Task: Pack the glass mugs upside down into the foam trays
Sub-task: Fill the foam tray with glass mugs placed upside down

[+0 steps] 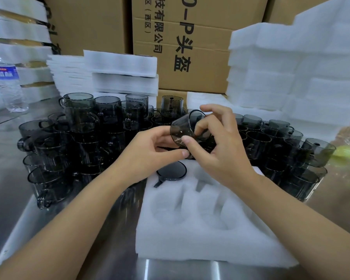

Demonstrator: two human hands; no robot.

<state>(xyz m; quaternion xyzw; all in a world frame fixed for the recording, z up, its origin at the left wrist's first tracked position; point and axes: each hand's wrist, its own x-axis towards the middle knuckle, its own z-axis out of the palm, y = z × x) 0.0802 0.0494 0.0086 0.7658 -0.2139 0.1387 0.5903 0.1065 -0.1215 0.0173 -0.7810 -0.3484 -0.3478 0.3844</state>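
Mugs of smoky grey glass (pixel 55 154) stand in a big bunch on the shiny metal surface (pixel 6 178), some stacked on top of others. A second bunch of grey mugs (pixel 291 150) stands on the right. Between the two bunches lies a thick white foam tray (pixel 210 245) with round holes in it.

One grey glass mug (pixel 182 128) is up in the air, just over the far side of the tray. It is tipped on its side, with its open mouth turned up and away. Both hands hold it. The left hand (pixel 156 150) grips it from the left and from below, and its fingers (pixel 170 153) curl round the low part of the glass. The right hand (pixel 220 150) grips it from the right. Its thumb presses on the glass wall, and its fingers (pixel 202 123) bend round the rim. One finger of that hand arches high, off the glass.

An upside-down grey mug (pixel 171 171) sits in the far left hole of the tray, flat bottom up.

White foam sheets (pixel 121 77) are piled behind the left bunch. A tall pile of white foam blocks (pixel 291 67) stands at the far right. Brown cardboard boxes (pixel 206 81) with black letters fill the back. A clear plastic water bottle (pixel 8 83) with a blue label stands at the far left. Something green and blurry (pixel 343 154) lies at the right edge, and I cannot tell what it is.
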